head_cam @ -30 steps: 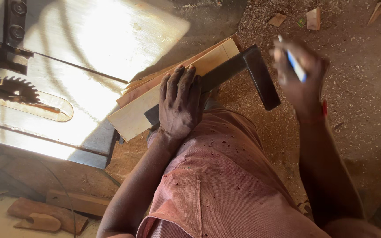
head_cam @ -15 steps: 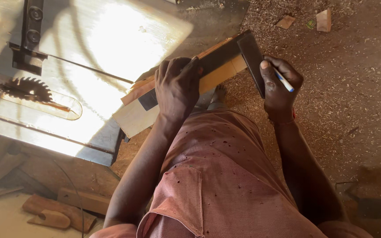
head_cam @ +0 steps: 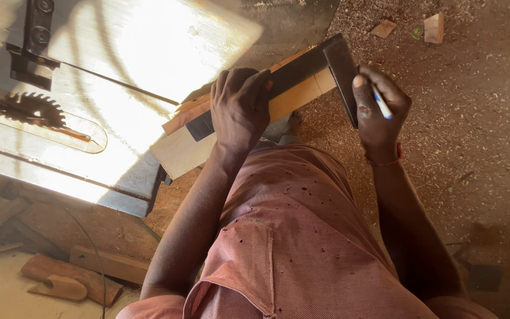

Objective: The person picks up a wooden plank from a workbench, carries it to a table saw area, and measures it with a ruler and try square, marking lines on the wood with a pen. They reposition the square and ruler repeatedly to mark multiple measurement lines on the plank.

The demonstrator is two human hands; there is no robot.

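My left hand (head_cam: 240,109) presses flat on the blade of a dark try square (head_cam: 308,68) that lies along a wooden board (head_cam: 293,97). The board rests on the corner of a table saw (head_cam: 125,77) and sticks out over my lap. My right hand (head_cam: 379,112) holds a blue and white pen (head_cam: 381,101) and rests against the square's thick dark stock at the board's far end.
The saw's toothed blade (head_cam: 25,109) stands up from the sunlit metal top at the left. Sawdust covers the ground, with small wood offcuts (head_cam: 433,27) at the upper right. Wooden pieces (head_cam: 72,277) lie on the ground at the lower left.
My right hand has come down with the pen against the square's stock at the board's end. The left hand keeps pressing the square's blade on the board.
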